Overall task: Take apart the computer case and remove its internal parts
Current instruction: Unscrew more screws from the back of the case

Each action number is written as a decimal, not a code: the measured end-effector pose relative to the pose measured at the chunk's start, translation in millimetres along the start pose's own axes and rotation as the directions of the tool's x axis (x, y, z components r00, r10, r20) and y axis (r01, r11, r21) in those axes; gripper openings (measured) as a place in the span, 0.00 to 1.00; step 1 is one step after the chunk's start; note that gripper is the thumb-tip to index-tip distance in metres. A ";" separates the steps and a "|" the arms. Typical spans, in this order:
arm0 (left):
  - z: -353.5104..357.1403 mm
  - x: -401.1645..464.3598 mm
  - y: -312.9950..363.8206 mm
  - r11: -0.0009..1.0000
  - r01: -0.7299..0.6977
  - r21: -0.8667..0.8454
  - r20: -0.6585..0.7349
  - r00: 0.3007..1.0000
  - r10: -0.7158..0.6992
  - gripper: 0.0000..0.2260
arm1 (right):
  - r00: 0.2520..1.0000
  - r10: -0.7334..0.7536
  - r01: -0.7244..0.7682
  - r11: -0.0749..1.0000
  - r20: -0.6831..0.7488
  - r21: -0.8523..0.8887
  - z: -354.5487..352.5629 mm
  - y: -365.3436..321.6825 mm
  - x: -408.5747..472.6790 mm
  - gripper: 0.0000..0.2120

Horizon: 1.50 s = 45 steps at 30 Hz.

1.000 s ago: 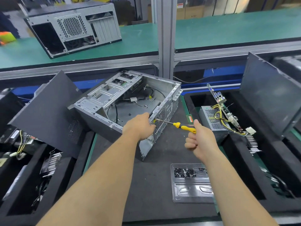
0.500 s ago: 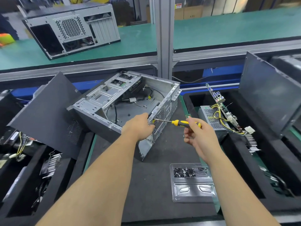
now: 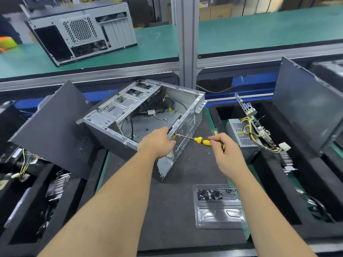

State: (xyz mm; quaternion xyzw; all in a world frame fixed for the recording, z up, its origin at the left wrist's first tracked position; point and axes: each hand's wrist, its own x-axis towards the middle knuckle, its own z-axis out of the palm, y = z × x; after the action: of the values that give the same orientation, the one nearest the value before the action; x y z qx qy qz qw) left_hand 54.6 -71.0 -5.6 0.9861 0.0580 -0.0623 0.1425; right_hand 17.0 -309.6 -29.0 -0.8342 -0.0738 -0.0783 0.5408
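Observation:
An open grey computer case [image 3: 118, 115] lies on its side on the dark mat, its inside showing loose black cables. My left hand [image 3: 157, 143] grips the case's near rear corner by the perforated panel. My right hand [image 3: 224, 153] holds a yellow-and-black screwdriver [image 3: 205, 141] by the handle. The shaft points left and its tip touches the rear panel just beside my left fingers. What the tip sits on is hidden.
A clear plastic tray [image 3: 220, 214] with several dark screws lies on the mat to the front right. A power supply [image 3: 241, 132] and a motherboard [image 3: 248, 112] stand in the right foam bin. Black side panels lean left [image 3: 53, 130] and right [image 3: 304, 108]. Another case [image 3: 83, 30] sits on the green shelf.
My right hand has shifted its hold on the screwdriver handle, fingers now pinching it from above. The tip stays at the rear panel. My left hand and the case have barely moved.

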 end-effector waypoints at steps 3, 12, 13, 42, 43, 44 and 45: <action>-0.5 -0.5 0.4 1.000 -0.001 0.001 0.007 1.000 0.001 0.14 | 0.965 0.260 -0.250 0.898 0.020 0.362 2.4 1.4 -0.6 0.05; 0.3 1.2 -0.9 1.000 -0.011 0.007 0.001 1.000 0.011 0.13 | 0.628 0.704 -0.704 0.333 0.332 0.627 10.9 -16.3 2.7 0.16; 0.5 1.4 -1.2 1.000 -0.009 0.007 -0.001 1.000 0.009 0.13 | 0.672 0.696 -0.686 0.456 0.252 0.566 13.7 -16.5 3.9 0.15; 3.2 3.3 -2.8 1.000 -0.002 -0.007 -0.003 1.000 0.002 0.13 | 0.954 0.277 -0.251 0.948 -0.119 0.198 14.8 -6.0 5.0 0.17; 3.1 3.3 -2.8 1.000 0.000 -0.008 -0.002 1.000 0.000 0.13 | 0.983 0.094 -0.093 0.996 -0.161 0.010 13.6 -5.5 2.3 0.16; 3.0 3.3 -2.8 1.000 0.001 -0.009 -0.003 1.000 -0.001 0.13 | 0.983 -0.090 0.070 0.989 -0.162 -0.127 12.5 -7.2 0.0 0.14; 2.9 3.4 -2.9 1.000 0.000 -0.009 -0.004 1.000 0.000 0.13 | 0.961 -0.235 0.205 0.960 -0.148 -0.192 12.2 -8.9 -0.8 0.13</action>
State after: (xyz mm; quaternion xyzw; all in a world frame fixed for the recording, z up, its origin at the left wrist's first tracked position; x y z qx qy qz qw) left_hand 57.2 -68.8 -9.6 0.9856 0.0586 -0.0601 0.1468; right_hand 15.0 -294.9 -26.1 -0.8552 -0.1128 -0.2149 0.4579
